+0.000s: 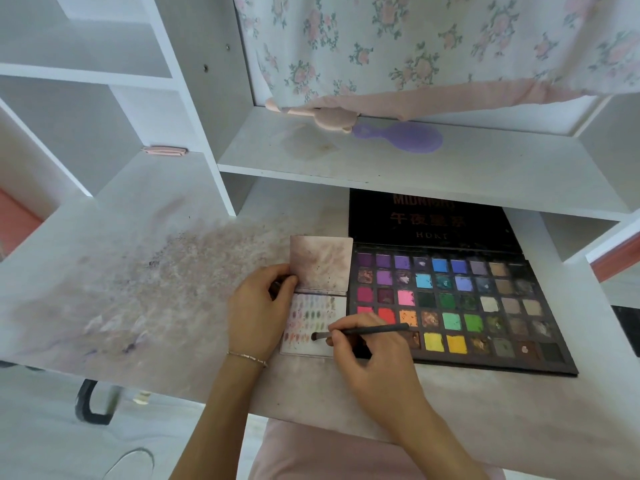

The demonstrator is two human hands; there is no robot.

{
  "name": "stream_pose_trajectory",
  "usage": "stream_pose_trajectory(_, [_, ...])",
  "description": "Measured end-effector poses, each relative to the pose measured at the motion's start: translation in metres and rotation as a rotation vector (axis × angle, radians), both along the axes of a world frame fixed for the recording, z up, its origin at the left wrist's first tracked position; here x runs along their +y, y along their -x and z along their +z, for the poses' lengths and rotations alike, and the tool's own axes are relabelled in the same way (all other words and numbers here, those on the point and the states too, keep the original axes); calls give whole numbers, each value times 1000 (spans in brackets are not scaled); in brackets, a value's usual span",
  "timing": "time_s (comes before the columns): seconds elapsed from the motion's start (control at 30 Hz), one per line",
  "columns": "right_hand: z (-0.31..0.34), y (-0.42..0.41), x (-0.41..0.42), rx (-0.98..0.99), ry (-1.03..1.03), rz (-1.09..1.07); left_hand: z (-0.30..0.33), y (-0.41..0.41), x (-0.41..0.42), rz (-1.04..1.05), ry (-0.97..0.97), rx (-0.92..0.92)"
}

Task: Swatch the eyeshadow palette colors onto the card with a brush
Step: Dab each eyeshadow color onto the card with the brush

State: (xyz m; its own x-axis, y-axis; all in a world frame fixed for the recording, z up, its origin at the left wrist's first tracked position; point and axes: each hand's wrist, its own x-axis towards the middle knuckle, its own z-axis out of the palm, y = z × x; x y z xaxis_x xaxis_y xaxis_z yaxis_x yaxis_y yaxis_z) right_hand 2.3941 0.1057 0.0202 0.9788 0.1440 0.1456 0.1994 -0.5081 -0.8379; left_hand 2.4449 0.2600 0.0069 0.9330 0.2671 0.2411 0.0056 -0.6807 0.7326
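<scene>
A large black eyeshadow palette lies open on the desk, its many coloured pans facing up and its lid tilted back under a shelf. Left of it lies a small white card with rows of colour swatches; a smudged flap stands up from its far edge. My left hand pinches the flap's left edge and rests on the card's left side. My right hand grips a thin dark brush, and the brush tip touches the card's lower middle.
The white desk is smeared with powder left of the card. A shelf above the palette holds a purple hairbrush and a floral cloth. White cubby shelves rise at the left. The desk's front edge runs just below my wrists.
</scene>
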Motion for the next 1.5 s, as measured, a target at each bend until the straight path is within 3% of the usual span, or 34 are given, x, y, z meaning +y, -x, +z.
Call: stream_pose_trajectory(1.5, [0,0,0,8,49,13,2,2,-1,-6,0,-21])
